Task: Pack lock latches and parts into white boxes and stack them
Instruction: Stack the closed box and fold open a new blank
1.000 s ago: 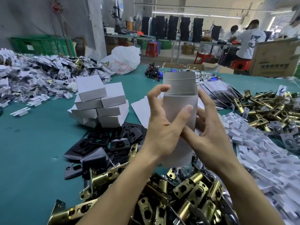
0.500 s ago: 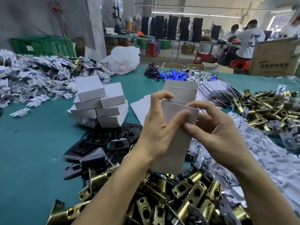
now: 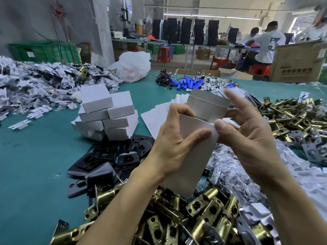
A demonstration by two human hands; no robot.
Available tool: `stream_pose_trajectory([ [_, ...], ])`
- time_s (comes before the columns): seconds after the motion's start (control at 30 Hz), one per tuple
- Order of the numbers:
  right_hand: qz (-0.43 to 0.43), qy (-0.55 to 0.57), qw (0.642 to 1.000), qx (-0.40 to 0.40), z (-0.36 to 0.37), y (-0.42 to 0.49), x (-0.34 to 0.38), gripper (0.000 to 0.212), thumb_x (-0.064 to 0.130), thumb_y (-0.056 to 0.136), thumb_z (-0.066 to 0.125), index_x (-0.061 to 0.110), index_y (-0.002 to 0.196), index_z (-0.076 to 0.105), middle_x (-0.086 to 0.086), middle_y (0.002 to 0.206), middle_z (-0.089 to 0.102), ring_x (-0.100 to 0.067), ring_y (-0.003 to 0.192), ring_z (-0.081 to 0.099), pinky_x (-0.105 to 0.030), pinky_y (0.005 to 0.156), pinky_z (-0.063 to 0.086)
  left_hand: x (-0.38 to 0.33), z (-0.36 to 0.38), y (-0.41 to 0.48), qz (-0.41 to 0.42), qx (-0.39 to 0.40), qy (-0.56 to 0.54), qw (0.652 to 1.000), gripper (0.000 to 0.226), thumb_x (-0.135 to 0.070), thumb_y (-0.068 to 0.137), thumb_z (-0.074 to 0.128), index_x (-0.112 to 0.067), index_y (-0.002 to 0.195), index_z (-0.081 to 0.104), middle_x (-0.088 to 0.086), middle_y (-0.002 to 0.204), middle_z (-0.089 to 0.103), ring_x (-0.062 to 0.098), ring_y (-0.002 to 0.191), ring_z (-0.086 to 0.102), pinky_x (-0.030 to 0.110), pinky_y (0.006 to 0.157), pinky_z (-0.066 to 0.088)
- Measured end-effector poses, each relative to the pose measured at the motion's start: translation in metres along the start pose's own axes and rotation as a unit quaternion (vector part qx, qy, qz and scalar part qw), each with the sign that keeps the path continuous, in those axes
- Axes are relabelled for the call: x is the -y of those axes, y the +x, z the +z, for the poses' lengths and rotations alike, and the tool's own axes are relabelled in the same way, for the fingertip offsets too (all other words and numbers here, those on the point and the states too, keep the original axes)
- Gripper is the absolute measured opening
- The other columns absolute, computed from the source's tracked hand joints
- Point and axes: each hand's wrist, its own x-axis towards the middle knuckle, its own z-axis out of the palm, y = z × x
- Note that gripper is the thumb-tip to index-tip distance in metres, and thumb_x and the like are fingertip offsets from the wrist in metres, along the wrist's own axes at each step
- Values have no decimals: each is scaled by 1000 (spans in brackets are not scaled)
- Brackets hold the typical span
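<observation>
Mostly my table (image 3: 31,174) lies heaped, green top showing at eight o'clock; left hand (image 3: 169,149) and right hand (image 3: 247,138) pinch a box (image 3: 194,156).

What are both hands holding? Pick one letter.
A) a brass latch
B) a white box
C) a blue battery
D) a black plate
B: the left hand and right hand both pinch the white box, its top flap up, above the brass latches.

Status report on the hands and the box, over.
Left hand grips box, right hand pinches its top edge. Box off the table, flap open. Latches heaped underneath, none blocking.
</observation>
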Motion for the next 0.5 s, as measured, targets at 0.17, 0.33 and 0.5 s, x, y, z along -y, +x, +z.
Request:
stream_pose_trajectory([
  [0.17, 27, 35, 999, -2, -1, -1, 4, 46, 20, 73, 74, 25, 115, 58, 0, 104, 70, -22, 93, 71, -33, 71, 58, 0, 2, -1, -2, 21, 20, 1000, 31, -52, 85, 64, -39, 98, 39, -28, 89, 54, -2, 73, 53, 11, 65, 41],
  [0.33, 63, 16, 996, -61, 4, -1, 1, 28, 15, 81, 72, 37, 97, 63, -7, 84, 76, -18, 65, 71, -27, 53, 55, -1, 4, -1, 5, 39, 10, 999, 31, -51, 84, 67, -47, 97, 40, -24, 89, 58, 0, 72, 56, 12, 64, 43],
  [0.5, 23, -51, 995, -85, 4, 0, 3, 38, -7, 86, 66, 28, 72, 63, -3, 74, 72, -16, 57, 66, -29, 48, 54, -2, 5, -2, 10, 42, 30, 999, 33, -50, 83, 69, -46, 100, 41, -28, 94, 56, -3, 78, 55, 9, 68, 40],
])
